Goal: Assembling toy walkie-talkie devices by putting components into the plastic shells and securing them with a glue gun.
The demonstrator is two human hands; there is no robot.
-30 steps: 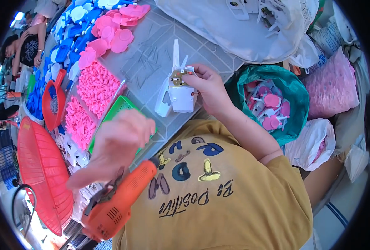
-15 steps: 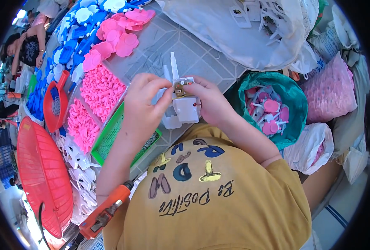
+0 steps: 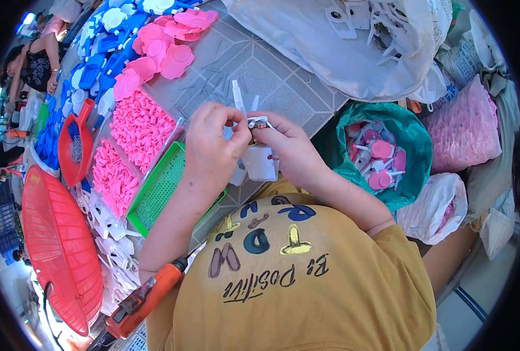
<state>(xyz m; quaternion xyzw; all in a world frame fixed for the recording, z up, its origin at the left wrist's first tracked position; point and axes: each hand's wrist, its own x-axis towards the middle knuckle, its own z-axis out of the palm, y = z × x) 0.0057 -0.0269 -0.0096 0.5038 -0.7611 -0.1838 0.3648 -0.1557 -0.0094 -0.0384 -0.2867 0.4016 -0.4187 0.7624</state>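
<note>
A white plastic housing [image 3: 261, 164], with a small circuit board and wires showing in its open upper part, is held above the table. My right hand [image 3: 289, 140] grips its right side, thumb over the board. At the left edge of the board, my left hand [image 3: 210, 137] has thumb and forefinger pinched together; whatever lies between the tips is hidden. A narrow white prong [image 3: 237, 96] points up from behind the left fingertips. Another white plastic part [image 3: 238, 175] lies partly covered behind the housing.
Pink small parts [image 3: 140, 126] fill a divided tray left, beside a green basket [image 3: 156, 202]. Pink and blue pieces are piled beyond. A red-orange electric screwdriver [image 3: 148, 295] hangs by my left arm. Right stands a green bag [image 3: 415, 140] of finished-looking pieces; a white sack [image 3: 342, 70] lies ahead.
The housing has tipped, so less of its board shows. My left fingers have shifted right and closer to the board. The electric screwdriver has swung slightly.
</note>
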